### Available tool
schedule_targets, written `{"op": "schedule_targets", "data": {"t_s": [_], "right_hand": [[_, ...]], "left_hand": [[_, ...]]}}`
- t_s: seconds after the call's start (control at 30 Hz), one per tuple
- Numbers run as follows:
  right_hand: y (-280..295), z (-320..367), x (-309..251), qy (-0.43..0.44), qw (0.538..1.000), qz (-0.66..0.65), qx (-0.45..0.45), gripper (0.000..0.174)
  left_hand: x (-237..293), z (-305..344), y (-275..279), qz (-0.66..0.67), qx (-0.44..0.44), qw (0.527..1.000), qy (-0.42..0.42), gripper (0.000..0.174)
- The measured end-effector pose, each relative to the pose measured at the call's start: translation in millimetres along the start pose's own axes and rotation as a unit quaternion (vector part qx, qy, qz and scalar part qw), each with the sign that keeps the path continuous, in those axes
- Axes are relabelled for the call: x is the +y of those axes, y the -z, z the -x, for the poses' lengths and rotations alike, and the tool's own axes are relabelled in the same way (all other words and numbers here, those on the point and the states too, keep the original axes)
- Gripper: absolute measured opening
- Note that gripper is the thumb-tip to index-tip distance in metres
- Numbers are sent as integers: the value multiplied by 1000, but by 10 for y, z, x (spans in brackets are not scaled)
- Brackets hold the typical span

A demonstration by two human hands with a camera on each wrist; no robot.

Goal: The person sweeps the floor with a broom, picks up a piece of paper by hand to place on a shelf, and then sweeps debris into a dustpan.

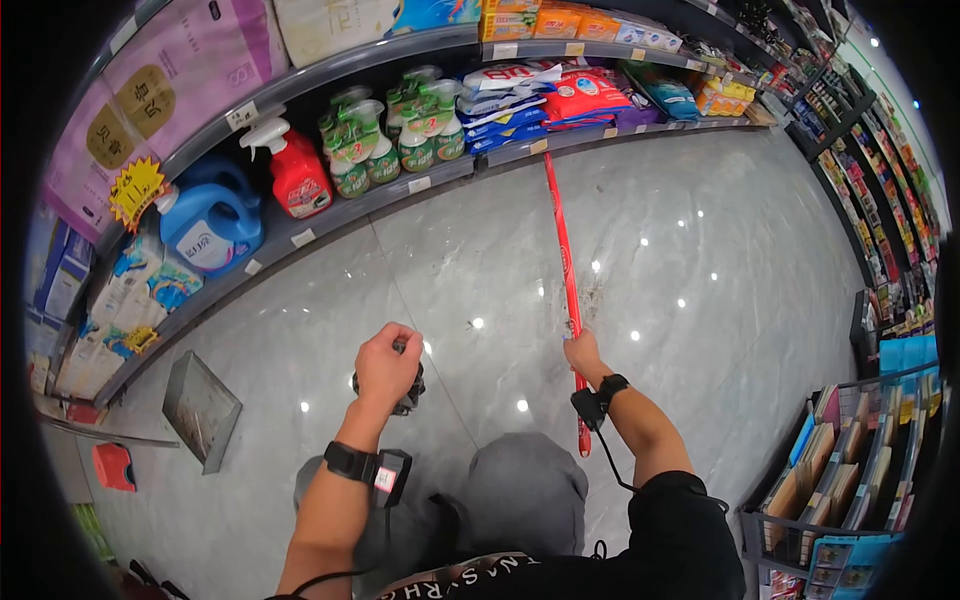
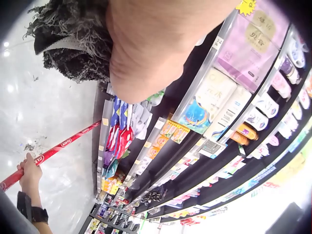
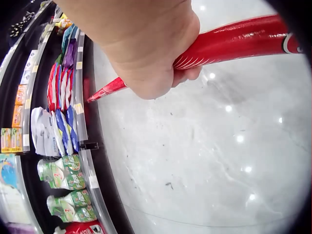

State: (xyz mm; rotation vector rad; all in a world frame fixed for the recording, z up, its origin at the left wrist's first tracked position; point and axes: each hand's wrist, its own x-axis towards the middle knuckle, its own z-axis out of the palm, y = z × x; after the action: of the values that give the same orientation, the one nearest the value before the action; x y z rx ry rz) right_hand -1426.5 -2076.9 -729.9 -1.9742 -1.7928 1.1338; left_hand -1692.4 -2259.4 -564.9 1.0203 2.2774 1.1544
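My left hand (image 1: 388,368) grips a bunched, dark grey shaggy cloth (image 2: 78,41) with frayed edges, held over the floor in front of my knees. Its fingers are curled, and the wrist hides part of the cloth in the left wrist view. My right hand (image 1: 584,354) is wrapped round a long red pole (image 1: 564,245) near its lower end in the head view. The pole's far end reaches the base of the shelf. Scattered dark debris (image 1: 594,298) lies on the floor beside the pole.
A grey dustpan (image 1: 205,412) lies at the left, with a red plastic piece (image 1: 114,467) near it. Shelves with a blue jug (image 1: 212,228), a red spray bottle (image 1: 298,172) and bags (image 1: 590,98) curve across the front. A rack of books (image 1: 835,470) stands at the right.
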Motion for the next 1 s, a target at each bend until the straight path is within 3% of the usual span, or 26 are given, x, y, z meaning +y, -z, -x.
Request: {"op": "schedule_targets", "data": {"t_s": [0.23,0.47,0.53,0.77,0.87,0.93,0.97,1.0], "right_hand": [[319,455,235,37,995,78,-50,22],[898,160,785,97,979,179,2,25],[1141,283,804,27,983,182,-7,28],[1835,1018,2006,-48,971,234,5,26],[2147,1594,2147,-63,952,301,7,25],[2278,1759,2615,-79,962,261,-20,17],[2259,1931,2037,-231,956,177,-49,16],[2247,1859,1983,-229,956,159,-85,17]], "left_hand": [[22,-11,-175,-22,-17,1000,-4,15],[97,17,-230,-4,-18,1000,-12,15],[118,13,-245,0,-17,1000,-7,16],[119,-14,-254,2,-36,999,4,17],[82,-11,-293,-3,-22,1000,-21,15],[92,-4,-295,-13,-30,999,-17,15],[104,-6,-302,-17,-34,999,-16,15],[113,-10,-311,-18,-37,999,-9,15]]}}
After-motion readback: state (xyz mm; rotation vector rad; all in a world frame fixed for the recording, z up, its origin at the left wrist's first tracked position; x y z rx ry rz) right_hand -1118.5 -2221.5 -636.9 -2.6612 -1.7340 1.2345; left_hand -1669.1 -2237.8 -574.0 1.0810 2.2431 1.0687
